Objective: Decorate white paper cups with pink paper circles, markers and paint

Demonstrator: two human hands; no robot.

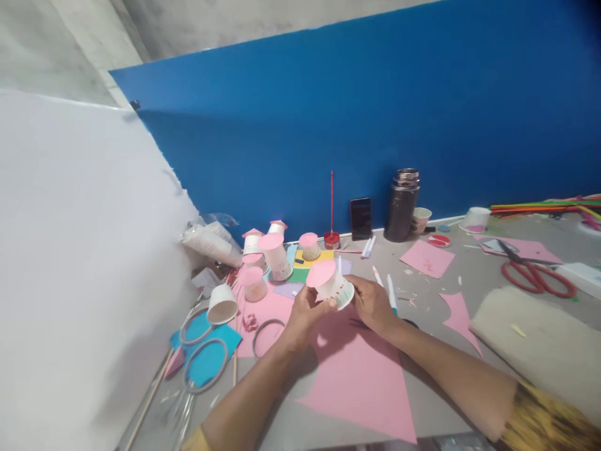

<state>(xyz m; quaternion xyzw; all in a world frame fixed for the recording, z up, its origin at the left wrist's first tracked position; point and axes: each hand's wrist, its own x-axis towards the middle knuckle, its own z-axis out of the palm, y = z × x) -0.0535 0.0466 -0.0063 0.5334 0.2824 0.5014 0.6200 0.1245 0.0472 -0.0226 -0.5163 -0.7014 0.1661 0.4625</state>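
L hand [307, 316] clamped on pink-topped paper cup [334, 288], tilted, above lg pink sheet [361, 376]. R hand [375, 304] at cup's right rim, fingers partly hidden; grip unclear. Dark flask [402, 205] far side, red-handled scissors [538, 275] at right.

White paper cup [337, 290] w/ flat pink disc [322, 274] on its narrow end was held up over the far end of the lg. pink sheet [361, 376], tilted: disc up-L, open rim low-R, red & green marks on side nr. rim.
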